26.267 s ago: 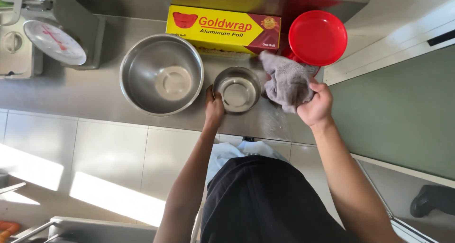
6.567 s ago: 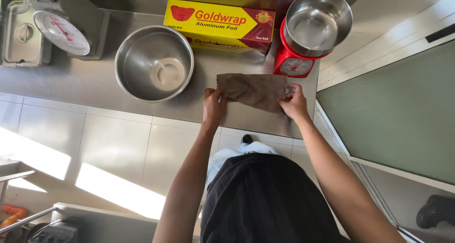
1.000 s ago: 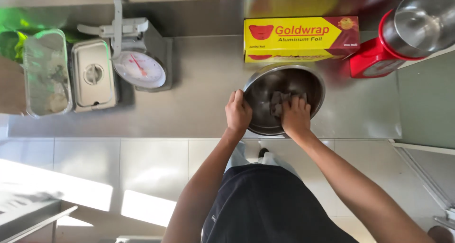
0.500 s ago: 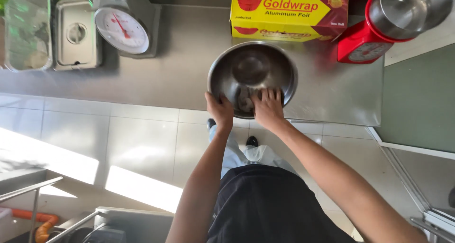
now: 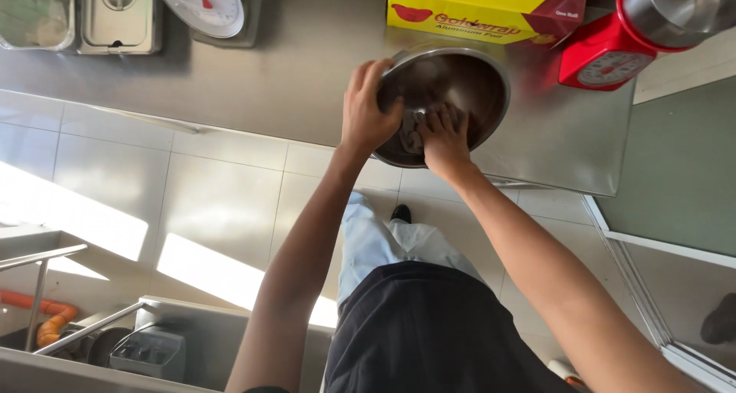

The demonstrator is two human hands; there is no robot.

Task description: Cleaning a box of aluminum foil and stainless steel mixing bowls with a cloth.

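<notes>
The left hand (image 5: 366, 109) grips the left rim of the steel bowl (image 5: 452, 86) — it stands near the counter's (image 5: 291, 78) near edge, before the yellow box (image 5: 483, 9) — while the right hand (image 5: 445, 136) presses a grey cloth (image 5: 414, 128) inside, fingers closed on it.

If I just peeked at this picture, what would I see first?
Probably the big shiny steel bowl near the counter's front edge: the left hand grips its rim while the right hand presses a grey cloth inside it. Next come the bright yellow foil box behind the bowl, and the red scale to its right with a steel bowl on top.
</notes>
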